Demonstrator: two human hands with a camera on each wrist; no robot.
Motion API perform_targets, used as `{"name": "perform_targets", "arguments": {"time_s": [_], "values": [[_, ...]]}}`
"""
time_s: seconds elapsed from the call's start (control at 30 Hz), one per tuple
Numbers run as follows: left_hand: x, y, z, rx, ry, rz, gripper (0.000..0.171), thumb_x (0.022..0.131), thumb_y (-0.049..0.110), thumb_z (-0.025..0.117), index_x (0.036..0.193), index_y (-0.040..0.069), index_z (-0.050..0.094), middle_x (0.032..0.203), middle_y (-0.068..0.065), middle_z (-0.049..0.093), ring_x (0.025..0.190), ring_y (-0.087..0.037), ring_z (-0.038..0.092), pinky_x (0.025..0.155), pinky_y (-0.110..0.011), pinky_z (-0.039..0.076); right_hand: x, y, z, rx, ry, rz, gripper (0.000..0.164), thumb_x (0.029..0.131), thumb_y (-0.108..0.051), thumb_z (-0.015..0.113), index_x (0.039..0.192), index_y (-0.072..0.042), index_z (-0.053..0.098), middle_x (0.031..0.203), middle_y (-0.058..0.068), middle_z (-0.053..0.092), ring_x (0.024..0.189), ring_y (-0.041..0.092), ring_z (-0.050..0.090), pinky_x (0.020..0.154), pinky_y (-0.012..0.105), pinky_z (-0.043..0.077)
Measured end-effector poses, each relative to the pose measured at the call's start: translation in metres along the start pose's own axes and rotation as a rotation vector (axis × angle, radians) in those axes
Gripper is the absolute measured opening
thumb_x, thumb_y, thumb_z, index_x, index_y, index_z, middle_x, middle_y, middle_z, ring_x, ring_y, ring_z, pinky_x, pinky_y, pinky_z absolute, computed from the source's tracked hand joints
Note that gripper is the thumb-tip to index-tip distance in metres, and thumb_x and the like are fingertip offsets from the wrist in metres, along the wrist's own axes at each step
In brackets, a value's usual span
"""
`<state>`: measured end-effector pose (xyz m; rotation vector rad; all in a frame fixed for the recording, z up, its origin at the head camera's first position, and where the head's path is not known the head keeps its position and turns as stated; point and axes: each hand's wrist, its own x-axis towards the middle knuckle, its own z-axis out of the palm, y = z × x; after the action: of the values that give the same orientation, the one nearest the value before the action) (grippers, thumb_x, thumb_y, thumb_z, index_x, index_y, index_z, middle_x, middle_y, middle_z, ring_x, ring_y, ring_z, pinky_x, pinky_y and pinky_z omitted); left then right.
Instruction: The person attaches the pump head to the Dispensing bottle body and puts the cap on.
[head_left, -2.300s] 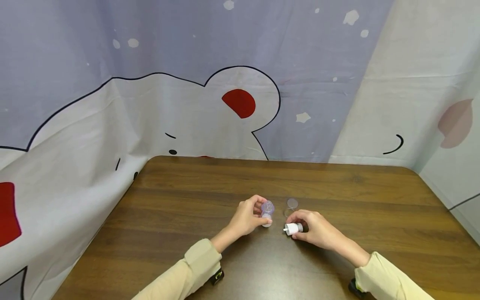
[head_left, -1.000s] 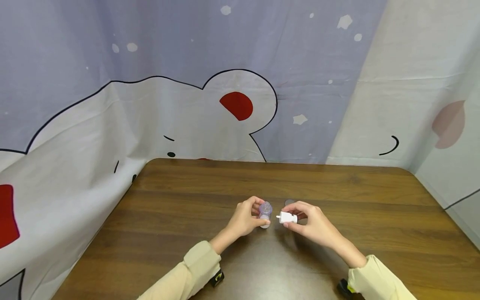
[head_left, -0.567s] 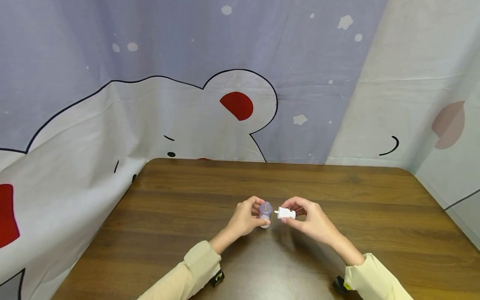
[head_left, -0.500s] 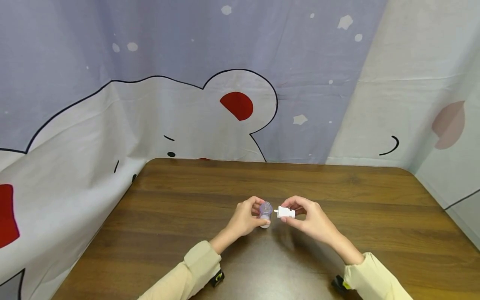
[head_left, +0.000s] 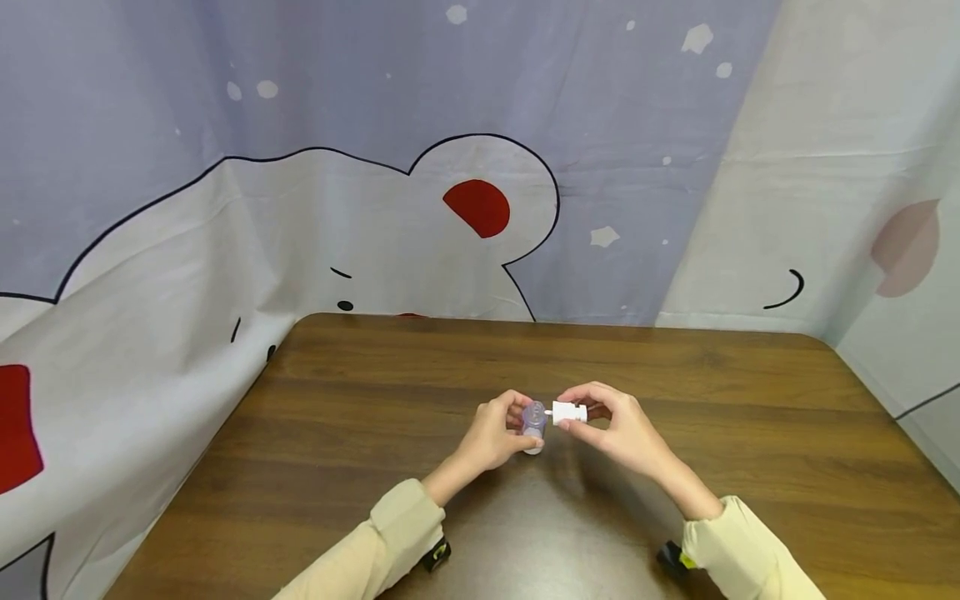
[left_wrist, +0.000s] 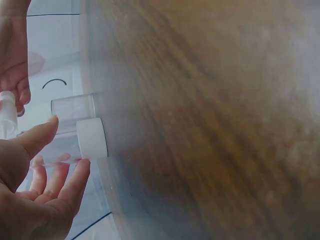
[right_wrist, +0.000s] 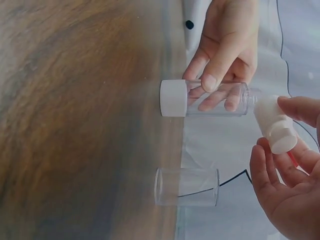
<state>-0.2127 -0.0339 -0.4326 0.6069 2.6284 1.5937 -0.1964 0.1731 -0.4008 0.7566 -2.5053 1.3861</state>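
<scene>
My left hand (head_left: 491,433) holds a small clear bottle (head_left: 533,417) upright on the table, thumb on one side and fingers behind. Its white base (right_wrist: 173,98) is against the tabletop, and its open threaded neck points up. Between the thumb and fingers of my right hand (head_left: 628,427) is a white pump head (head_left: 570,413). It lies tilted sideways, its thin stem pointing left, right at the bottle's mouth in the head view. In the right wrist view the pump head overlaps the neck's end.
A clear cylindrical cap (right_wrist: 187,187) stands on the wooden table (head_left: 375,383) beside the bottle; my right hand hides it in the head view. A patterned curtain (head_left: 360,225) hangs along the table's back and left edges.
My right hand has lifted the pump head up and to the left, from low over the table to the bottle's mouth. My left hand and the bottle have stayed in place.
</scene>
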Motion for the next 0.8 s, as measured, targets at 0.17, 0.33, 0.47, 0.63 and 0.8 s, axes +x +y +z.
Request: {"name": "perform_targets", "arguments": {"time_s": [0.17,0.33,0.47,0.63,0.8], "values": [[0.0009,-0.0013,0.0006,0.001,0.001,-0.005,0.043,0.071,-0.001,0.082,0.107,-0.003,0.06,0.093,-0.016,0.068,0.084,-0.024,0.067,0.072,-0.024,0.058,0.0022,-0.0012,0.0014,-0.019,0.013,-0.004,0.026,0.081,-0.01,0.076,0.105,-0.012,0.069,0.1,0.001,0.068,0.085,0.005,0.061,0.075,0.024,0.056],[0.0004,-0.0012,0.0007,-0.002,-0.004,-0.008,0.043,0.071,-0.001,0.082,0.108,-0.003,0.059,0.095,-0.017,0.068,0.085,-0.024,0.067,0.072,-0.023,0.058,0.0034,-0.0031,0.0027,-0.026,0.025,-0.025,0.027,0.08,-0.003,0.076,0.106,-0.005,0.068,0.101,0.008,0.067,0.084,0.011,0.062,0.074,0.025,0.057],[-0.0004,-0.0002,0.0,-0.001,-0.006,-0.013,0.043,0.071,-0.001,0.082,0.108,-0.003,0.059,0.095,-0.017,0.068,0.085,-0.024,0.067,0.072,-0.022,0.058,0.0052,-0.0042,0.003,-0.013,0.032,-0.034,0.028,0.079,-0.003,0.076,0.106,-0.006,0.069,0.101,0.007,0.067,0.084,0.01,0.063,0.073,0.024,0.057],[0.0002,0.0,-0.0008,0.0,-0.004,-0.014,0.043,0.072,0.0,0.082,0.108,-0.003,0.059,0.095,-0.016,0.068,0.086,-0.024,0.067,0.072,-0.022,0.058,0.007,-0.0054,0.0038,0.013,0.033,-0.029,0.027,0.08,-0.009,0.078,0.105,-0.011,0.069,0.102,0.002,0.067,0.085,0.006,0.062,0.074,0.023,0.057],[-0.0001,-0.0003,-0.001,-0.006,-0.007,-0.003,0.043,0.071,0.001,0.082,0.108,-0.003,0.059,0.095,-0.016,0.068,0.085,-0.024,0.067,0.071,-0.021,0.058,0.009,-0.0079,0.0051,0.024,0.034,-0.027,0.027,0.079,-0.01,0.078,0.103,-0.012,0.068,0.101,0.001,0.067,0.085,0.006,0.062,0.075,0.023,0.056]]}}
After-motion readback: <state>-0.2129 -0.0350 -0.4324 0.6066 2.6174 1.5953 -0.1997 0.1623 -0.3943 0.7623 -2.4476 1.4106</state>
